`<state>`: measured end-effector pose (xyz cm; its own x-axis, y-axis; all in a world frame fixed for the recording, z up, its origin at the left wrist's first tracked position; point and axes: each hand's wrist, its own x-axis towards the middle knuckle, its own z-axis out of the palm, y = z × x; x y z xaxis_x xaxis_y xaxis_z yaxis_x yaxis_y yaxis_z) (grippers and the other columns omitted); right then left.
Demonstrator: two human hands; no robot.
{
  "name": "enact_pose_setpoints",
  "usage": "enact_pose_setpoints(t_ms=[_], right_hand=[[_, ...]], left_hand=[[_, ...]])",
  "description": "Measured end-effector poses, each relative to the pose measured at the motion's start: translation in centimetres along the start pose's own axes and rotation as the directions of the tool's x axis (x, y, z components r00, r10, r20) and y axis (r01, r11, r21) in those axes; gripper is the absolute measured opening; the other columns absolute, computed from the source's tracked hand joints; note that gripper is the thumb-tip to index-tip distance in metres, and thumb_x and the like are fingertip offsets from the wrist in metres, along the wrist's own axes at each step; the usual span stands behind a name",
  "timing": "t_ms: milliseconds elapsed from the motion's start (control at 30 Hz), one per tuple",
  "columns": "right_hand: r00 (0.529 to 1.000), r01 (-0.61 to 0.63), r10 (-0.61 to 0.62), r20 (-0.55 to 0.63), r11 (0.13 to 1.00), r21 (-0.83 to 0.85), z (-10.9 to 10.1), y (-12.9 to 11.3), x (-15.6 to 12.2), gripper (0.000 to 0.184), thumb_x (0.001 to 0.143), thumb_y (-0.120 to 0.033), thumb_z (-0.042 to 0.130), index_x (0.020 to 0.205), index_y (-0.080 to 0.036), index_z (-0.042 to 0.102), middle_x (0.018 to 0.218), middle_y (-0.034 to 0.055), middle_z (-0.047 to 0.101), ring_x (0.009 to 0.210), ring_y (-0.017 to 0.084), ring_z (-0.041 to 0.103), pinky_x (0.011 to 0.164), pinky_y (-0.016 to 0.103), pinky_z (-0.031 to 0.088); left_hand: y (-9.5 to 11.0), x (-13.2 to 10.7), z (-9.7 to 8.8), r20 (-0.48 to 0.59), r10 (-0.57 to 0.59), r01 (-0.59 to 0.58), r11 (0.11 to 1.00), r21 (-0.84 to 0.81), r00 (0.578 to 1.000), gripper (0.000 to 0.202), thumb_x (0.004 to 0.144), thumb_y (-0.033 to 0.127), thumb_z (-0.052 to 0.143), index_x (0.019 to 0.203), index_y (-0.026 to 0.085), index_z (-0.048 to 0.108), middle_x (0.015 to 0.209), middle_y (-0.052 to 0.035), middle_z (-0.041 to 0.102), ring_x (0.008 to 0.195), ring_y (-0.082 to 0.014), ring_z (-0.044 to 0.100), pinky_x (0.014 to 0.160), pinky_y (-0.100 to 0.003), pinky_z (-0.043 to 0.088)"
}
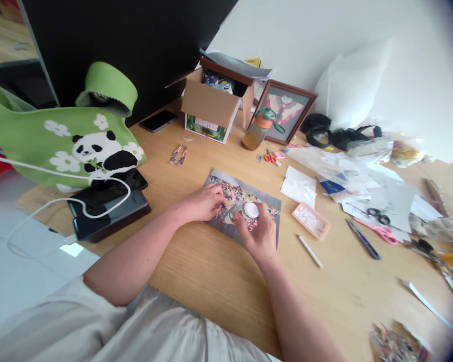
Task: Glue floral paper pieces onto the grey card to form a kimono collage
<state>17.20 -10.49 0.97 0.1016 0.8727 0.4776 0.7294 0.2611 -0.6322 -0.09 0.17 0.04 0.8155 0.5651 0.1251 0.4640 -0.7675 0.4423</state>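
Observation:
A grey sheet (274,203) lies on the table in front of me, with a colourful patterned piece (232,190) on top of it. My right hand (262,234) grips a small bottle with a white round cap (251,210), thumb on one side and fingers on the other, low over the patterned piece. At the left part of the sheet, my left hand (206,202) rests with its fingers curled against the patterned piece. Whatever its fingertips pinch, if anything, is hidden.
Right of the sheet are a pink tray of small beads (311,220), a white pencil (310,251), a craft knife (363,240) and pink scissors (379,231). Behind stand a cardboard box (211,103), a drink bottle (257,129) and a picture frame (311,98). A green panda bag (60,136) sits left.

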Motion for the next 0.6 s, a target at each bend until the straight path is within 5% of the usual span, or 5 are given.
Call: enact_pose_setpoints(t_ms=[600], right_hand=[[1.000,-0.013,0.013,0.008,1.000,-0.002,-0.02,-0.09,-0.01,0.025,0.088,-0.044,0.060,0.089,-0.022,0.047,0.065,-0.0040,0.055,0.053,0.013,0.049,0.052,0.024,0.039]], left_hand=[[0.00,0.09,0.01,0.005,-0.007,0.007,1.000,-0.001,1.000,0.019,0.087,0.010,0.060,0.102,0.018,0.069,0.109,-0.0074,0.061,0.109,-0.0230,0.054,0.098,-0.036,0.046]])
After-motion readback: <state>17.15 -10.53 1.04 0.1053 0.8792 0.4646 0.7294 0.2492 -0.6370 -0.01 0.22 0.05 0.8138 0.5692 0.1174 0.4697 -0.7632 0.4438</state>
